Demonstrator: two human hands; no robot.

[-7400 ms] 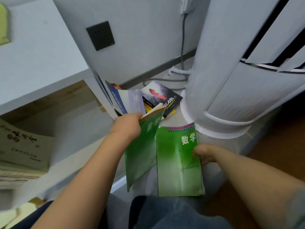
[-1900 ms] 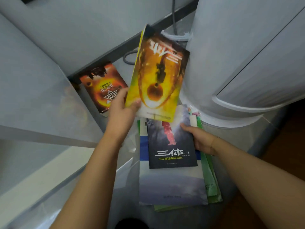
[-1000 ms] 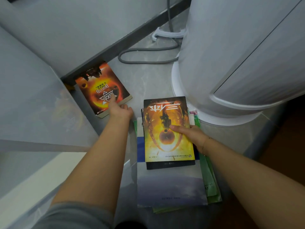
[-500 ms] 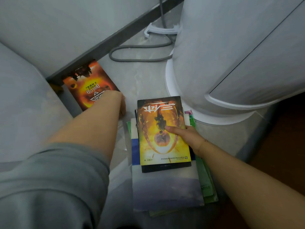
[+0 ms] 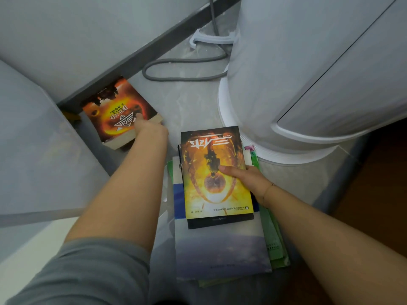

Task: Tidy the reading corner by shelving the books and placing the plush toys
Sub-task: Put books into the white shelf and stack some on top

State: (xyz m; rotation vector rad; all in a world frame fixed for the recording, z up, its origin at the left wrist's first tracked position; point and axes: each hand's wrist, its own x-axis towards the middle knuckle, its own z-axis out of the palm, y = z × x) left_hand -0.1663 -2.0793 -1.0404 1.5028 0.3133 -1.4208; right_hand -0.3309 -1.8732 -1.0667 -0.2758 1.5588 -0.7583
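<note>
Two hands on books lying on the floor beside a white appliance.

Nearest to us, our right hand (image 5: 243,180) grips the yellow book (image 5: 214,172), thumb flat on its cover and fingers curled round its right edge; this book lies on top of the stack of books (image 5: 220,245), which rests on the floor (image 5: 189,102) and shows a pale blue-and-white cover with green covers jutting out beneath it. Farther out on the left, our left hand (image 5: 148,127) holds the orange book (image 5: 119,112) at its near right corner, thumb on the cover; the fingers are hidden, so we take them to be curled under its edge. That book lies on the floor against the dark baseboard (image 5: 141,53), just beside the white shelf panel (image 5: 37,139). Beyond, a grey cable (image 5: 182,69) loops toward the round white appliance (image 5: 308,69).
</note>
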